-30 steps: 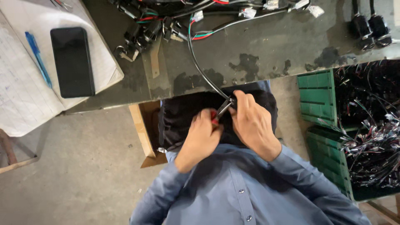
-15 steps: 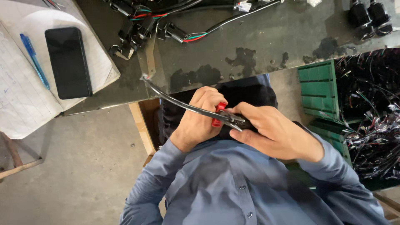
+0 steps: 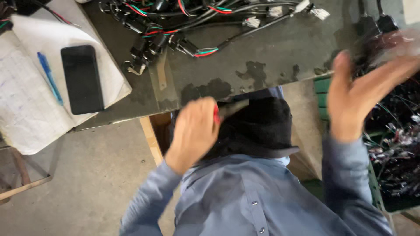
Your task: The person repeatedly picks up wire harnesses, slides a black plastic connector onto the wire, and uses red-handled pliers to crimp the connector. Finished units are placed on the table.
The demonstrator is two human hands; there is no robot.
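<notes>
Red-handled tool (image 3: 217, 114) half hidden in left hand (image 3: 194, 131), blurred.

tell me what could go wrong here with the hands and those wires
The left hand grips a red-handled tool low over the lap; it looks like a cutting tool, and a slip could nick the dark cloth or a leg. The right hand is blurred in a swing toward the green crate of wires and could snag. The phone lies near the table edge.

Left hand (image 3: 194, 131) curled in a closed grip, right hand (image 3: 363, 94) raised, fingers spread
</notes>
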